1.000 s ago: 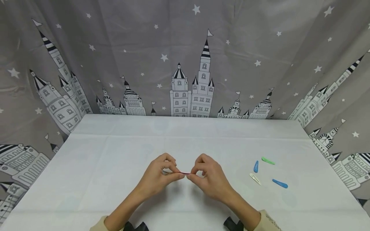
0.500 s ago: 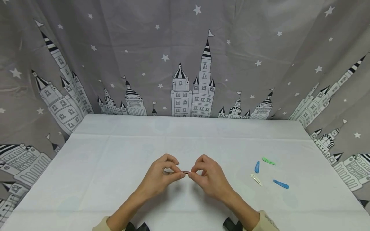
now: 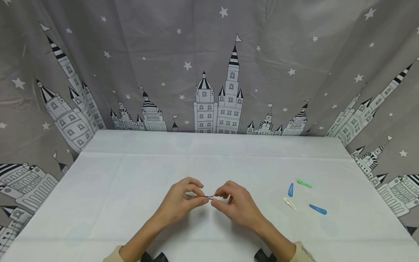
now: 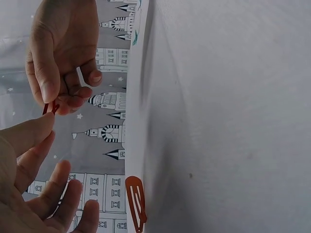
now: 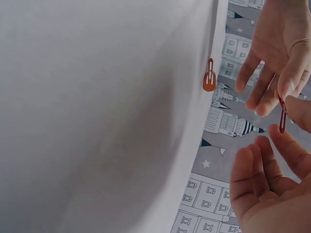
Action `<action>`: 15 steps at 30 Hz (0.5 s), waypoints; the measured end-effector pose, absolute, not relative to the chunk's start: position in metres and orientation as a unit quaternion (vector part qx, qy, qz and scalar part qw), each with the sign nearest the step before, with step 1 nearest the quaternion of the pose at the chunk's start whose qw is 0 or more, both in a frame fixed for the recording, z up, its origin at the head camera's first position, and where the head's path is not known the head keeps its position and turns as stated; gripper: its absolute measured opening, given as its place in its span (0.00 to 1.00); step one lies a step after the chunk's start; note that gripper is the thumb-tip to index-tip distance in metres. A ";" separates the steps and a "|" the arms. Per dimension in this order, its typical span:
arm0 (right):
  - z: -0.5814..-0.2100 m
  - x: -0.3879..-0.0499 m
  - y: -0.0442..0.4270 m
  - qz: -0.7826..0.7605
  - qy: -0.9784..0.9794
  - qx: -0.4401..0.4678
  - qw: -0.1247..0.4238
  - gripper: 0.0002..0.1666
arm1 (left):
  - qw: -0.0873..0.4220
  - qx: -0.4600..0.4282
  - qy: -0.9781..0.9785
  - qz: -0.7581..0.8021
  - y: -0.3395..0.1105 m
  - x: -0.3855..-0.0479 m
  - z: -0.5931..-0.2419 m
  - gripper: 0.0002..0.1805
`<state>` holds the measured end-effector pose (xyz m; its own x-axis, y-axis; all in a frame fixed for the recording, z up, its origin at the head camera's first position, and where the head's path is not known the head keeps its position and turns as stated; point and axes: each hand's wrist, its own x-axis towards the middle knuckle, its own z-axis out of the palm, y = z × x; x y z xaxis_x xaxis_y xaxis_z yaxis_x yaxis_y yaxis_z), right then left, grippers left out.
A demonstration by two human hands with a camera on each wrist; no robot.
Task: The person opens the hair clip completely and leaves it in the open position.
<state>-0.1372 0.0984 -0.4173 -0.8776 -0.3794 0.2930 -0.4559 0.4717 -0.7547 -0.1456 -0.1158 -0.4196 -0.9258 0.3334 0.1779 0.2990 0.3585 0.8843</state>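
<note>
Red clip (image 5: 283, 120), orange clip (image 4: 135, 204); toward the white worktop's (image 3: 144, 167) right edge, blue clips (image 3: 318, 209), green clip (image 3: 304, 183), pale clip (image 3: 289, 204); grey castle-print curtain (image 3: 147, 40).

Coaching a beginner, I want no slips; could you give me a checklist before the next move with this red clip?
1. Left hand pinching the red clip: ok, between thumb and index finger.
2. Right hand pinching it too: cannot tell; thumb and index finger stand apart beside it.
3. Clip fully open: cannot tell, fingers cover part.
4. Green clip, pale clip and two blue clips apart from the hands: ok.
5. Orange clip apart from the hands: ok.
</note>
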 end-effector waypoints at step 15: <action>-0.417 -0.140 0.099 0.450 -0.858 0.245 0.035 0.09 | 0.005 0.187 0.838 0.513 -0.122 -0.152 -0.422 0.05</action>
<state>-0.1402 0.0990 -0.4172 -0.8773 -0.3891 0.2811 -0.4526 0.4753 -0.7545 -0.1522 -0.1219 -0.4215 -0.9300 0.3187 0.1832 0.3080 0.4036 0.8615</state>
